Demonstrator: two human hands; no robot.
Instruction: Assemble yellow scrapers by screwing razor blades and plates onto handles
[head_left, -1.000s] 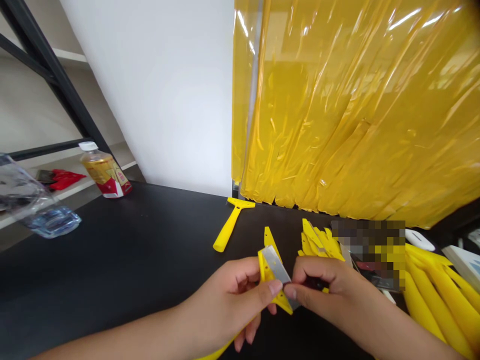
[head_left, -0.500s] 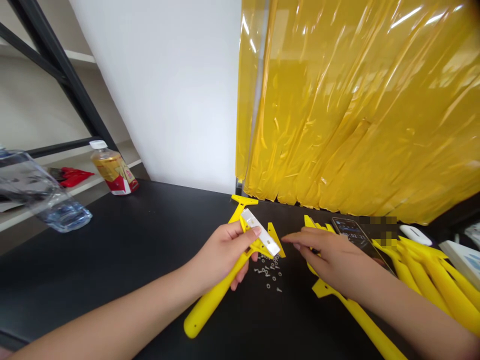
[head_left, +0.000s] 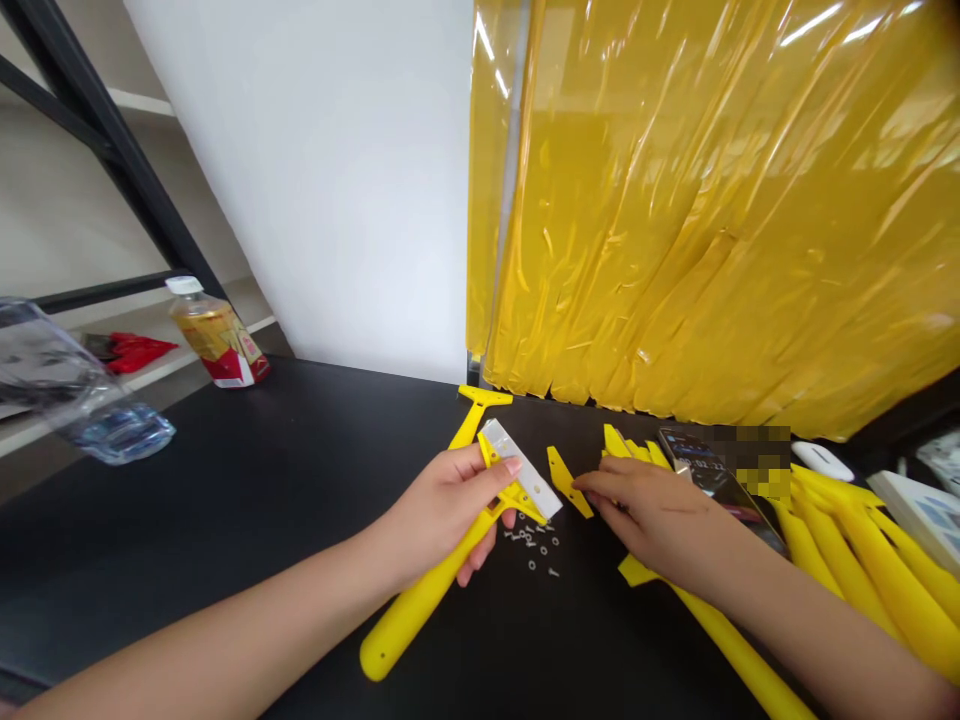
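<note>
My left hand [head_left: 446,505] is closed round a yellow scraper [head_left: 420,610], near its head. Its thumb presses a flat silver blade [head_left: 523,470] against the head, and the handle slopes down to the left. To the right, my right hand [head_left: 649,505] has its fingertips closed on the lower right edge of a small yellow clamp plate [head_left: 564,478] with holes in it. Small screws and nuts [head_left: 531,545] lie scattered on the black table just below the blade. Another yellow scraper handle [head_left: 480,402] lies behind my left hand.
More yellow handles [head_left: 855,540] are piled at the right, and one more handle [head_left: 739,650] lies under my right forearm. A phone [head_left: 694,460] and a white case [head_left: 823,460] stand behind. On the left are a drink bottle [head_left: 221,340] and a clear plastic bottle [head_left: 120,430].
My right fingertips have come onto the clamp plate, which has shifted to the right, away from the blade. My left hand keeps its hold on the scraper and blade.
</note>
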